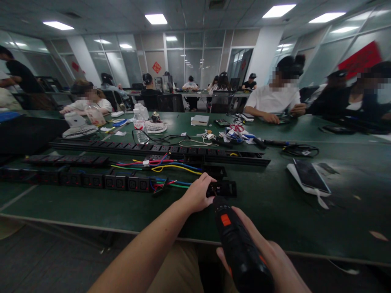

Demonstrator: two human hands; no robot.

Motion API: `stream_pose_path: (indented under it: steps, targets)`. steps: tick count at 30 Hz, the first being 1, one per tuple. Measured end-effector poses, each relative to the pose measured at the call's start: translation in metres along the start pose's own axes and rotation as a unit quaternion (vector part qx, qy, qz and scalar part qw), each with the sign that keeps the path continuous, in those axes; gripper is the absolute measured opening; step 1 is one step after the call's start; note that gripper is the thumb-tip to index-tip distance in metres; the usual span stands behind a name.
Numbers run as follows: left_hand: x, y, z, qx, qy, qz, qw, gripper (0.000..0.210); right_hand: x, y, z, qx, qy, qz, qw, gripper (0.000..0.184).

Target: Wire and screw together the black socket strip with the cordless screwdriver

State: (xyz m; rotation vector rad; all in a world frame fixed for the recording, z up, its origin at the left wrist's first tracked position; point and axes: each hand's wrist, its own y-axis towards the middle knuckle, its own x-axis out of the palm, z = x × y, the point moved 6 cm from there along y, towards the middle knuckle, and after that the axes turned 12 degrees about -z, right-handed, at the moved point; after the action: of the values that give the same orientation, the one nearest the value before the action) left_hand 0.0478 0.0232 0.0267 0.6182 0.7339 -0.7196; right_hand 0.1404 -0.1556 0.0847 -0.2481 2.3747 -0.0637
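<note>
My right hand point(269, 252) is wrapped round a black cordless screwdriver point(238, 244) with orange parts. Its front end points at a small black end piece point(229, 189), close to my left fingers. My left hand point(198, 192) is closed on that end piece and steadies it on the table. Red, blue and green wires point(179, 184) run from there to a row of black power sockets point(116, 182) on the left. Behind lies a second socket row point(67, 160) with coloured wires, and a long black power strip point(152, 149). The screwdriver's tip is hard to make out.
On the green table point(262, 211), a phone point(311, 175) lies at right. A plastic bottle point(139, 128), small white fans point(155, 127) and a heap of tools and scraps point(236, 134) stand farther back. A person in a white shirt point(275, 99) sits opposite; others sit around.
</note>
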Motion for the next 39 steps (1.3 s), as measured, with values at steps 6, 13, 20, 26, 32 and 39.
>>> stream_pose_path:
  steps: [6,13,20,26,32,39]
  targets:
    - [0.000,0.001,0.000,0.000,-0.008,0.002,1.000,0.043,0.001,0.001,-0.007,0.025,0.004,-0.022,0.999,0.076]
    - [0.001,0.001,-0.001,0.002,-0.008,0.001,1.000,0.044,-0.001,0.001,-0.012,0.029,0.003,-0.021,0.999,0.075]
    - [0.000,0.001,-0.001,0.002,-0.005,0.005,1.000,0.043,0.000,0.003,-0.001,0.030,-0.017,-0.056,0.998,0.084]
    - [0.001,0.001,-0.002,0.002,-0.012,0.004,1.000,0.045,0.000,0.003,-0.003,0.029,-0.016,-0.050,0.998,0.085]
    - [0.001,0.001,-0.002,0.004,-0.012,0.003,1.000,0.045,0.000,0.003,-0.005,0.034,-0.001,-0.060,0.998,0.086]
    - [0.001,0.002,-0.002,-0.001,-0.010,0.005,1.000,0.044,0.002,0.004,-0.008,0.034,0.012,-0.070,0.997,0.080]
